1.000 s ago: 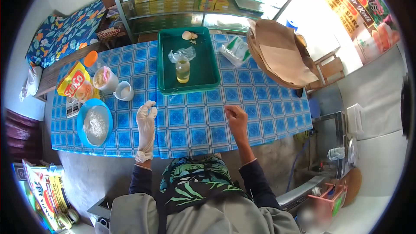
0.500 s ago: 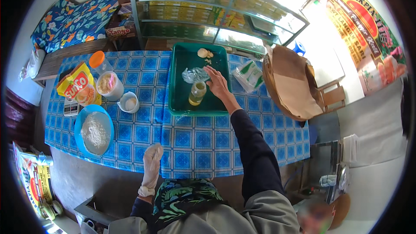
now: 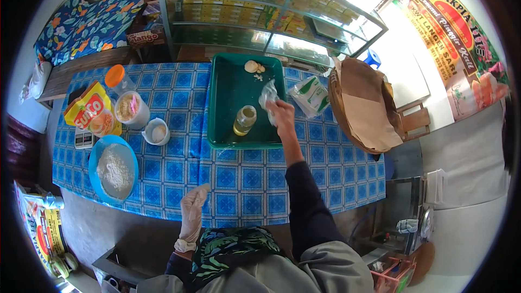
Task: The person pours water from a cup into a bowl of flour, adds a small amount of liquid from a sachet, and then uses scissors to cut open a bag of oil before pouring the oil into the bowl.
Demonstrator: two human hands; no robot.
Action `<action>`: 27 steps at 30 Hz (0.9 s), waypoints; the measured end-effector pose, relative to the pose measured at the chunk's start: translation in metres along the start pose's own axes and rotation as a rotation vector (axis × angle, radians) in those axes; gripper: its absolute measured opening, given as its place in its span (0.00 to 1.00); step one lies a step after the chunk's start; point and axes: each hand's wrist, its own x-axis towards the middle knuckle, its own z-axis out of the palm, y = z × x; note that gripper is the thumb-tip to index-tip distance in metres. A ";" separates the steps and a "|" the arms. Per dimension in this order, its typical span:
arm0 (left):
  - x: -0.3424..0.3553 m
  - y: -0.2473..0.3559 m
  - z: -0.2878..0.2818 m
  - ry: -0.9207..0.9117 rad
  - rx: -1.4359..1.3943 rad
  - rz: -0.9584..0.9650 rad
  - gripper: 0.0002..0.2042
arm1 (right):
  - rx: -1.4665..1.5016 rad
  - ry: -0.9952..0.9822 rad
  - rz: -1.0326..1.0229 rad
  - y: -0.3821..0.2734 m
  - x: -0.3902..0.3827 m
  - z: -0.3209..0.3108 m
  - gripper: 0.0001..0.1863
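My right hand, bare, is closed on a crumpled, thin clear plastic glove above the right side of a green tray. Beside it in the tray stands an uncapped small glass jar with yellowish liquid in its lower part. Several pale dough pieces lie at the tray's far end, with small crumbs near them. My left hand wears a translucent whitish disposable glove. It hangs at the table's front edge, fingers curled together and nothing visible in them.
At the left are a blue bowl of white flour, a white cup, a tub of crumbly stuff, an orange-lidded jar and a yellow pouch. A tissue pack and round woven tray stand right. Behind is a glass cabinet.
My right hand has gone from open to closed, picking the clear plastic glove up off the tray and drawing it right and nearer. My left hand has shifted slightly, its glove's fingertip now pointing right.
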 end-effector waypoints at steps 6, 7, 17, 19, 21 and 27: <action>0.025 0.042 0.083 -0.178 0.424 0.447 0.27 | -0.447 -0.583 0.046 0.009 -0.149 -0.057 0.04; 0.030 0.043 0.085 -0.168 0.565 0.584 0.28 | -0.398 -0.652 0.153 -0.006 -0.165 -0.052 0.03; 0.027 0.008 0.099 -0.410 -0.106 0.027 0.22 | 0.101 -0.362 0.268 -0.006 -0.189 -0.055 0.09; 0.018 0.023 0.091 -0.301 -0.228 -0.019 0.20 | 0.051 -0.005 0.151 0.006 -0.156 -0.064 0.12; 0.009 0.024 0.089 -0.175 -0.266 0.023 0.19 | -0.430 0.286 -0.084 0.042 -0.096 -0.077 0.14; -0.016 0.002 0.050 0.152 -0.250 0.084 0.19 | -0.812 0.238 -0.320 0.056 0.007 -0.062 0.16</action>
